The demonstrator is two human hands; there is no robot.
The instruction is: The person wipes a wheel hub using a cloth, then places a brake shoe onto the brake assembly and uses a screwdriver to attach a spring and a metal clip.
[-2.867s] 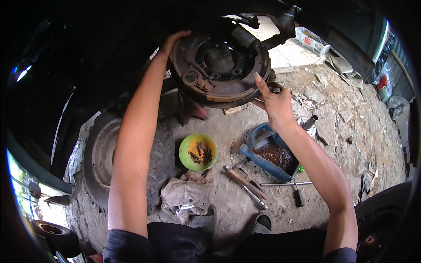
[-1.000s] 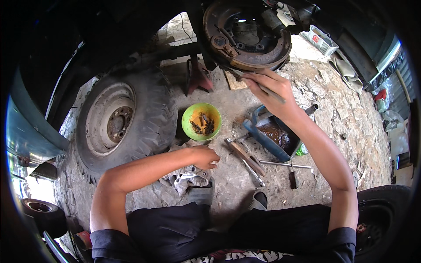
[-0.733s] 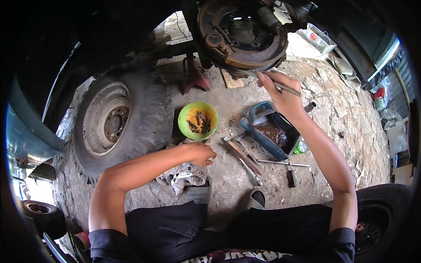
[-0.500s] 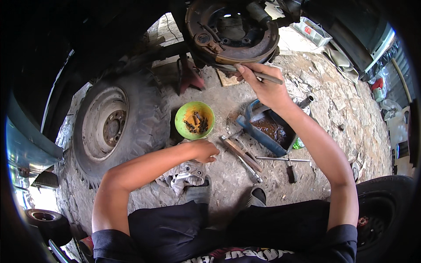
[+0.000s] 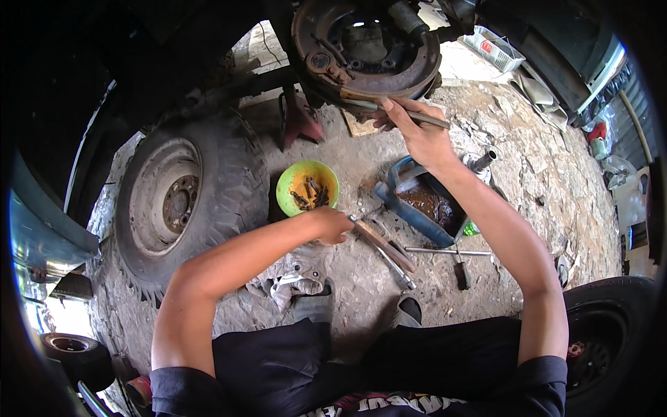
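My right hand [image 5: 425, 137] is closed round a slim, flat, stick-like tool [image 5: 432, 121] with a brownish-grey handle; its exact kind does not show. The tool's far end lies along the lower rim of a rusty brake backing plate [image 5: 411, 73], by the brake shoe there. My left hand [image 5: 332, 225] is closed, knuckles up, just below a lime-green bowl [image 5: 285, 189] holding dark metal bits and orange-brown residue. Whatever those fingers hold, if anything, is hidden. A grey-white rag [image 5: 295, 272] lies on the ground under my left forearm.
A cut-open blue container [image 5: 410, 217] of brown liquid stands right of centre. Near it lie a hammer [image 5: 382, 243] and a long metal bar [image 5: 445, 251]. A large wheel [image 5: 229, 181] leans at left, beside a red jack stand [image 5: 302, 124]. Another tyre [image 5: 611, 292] sits at lower right.
My left hand has moved up and slightly right, closer to the bowl. My right hand and its tool have shifted only slightly, still at the plate's lower rim.
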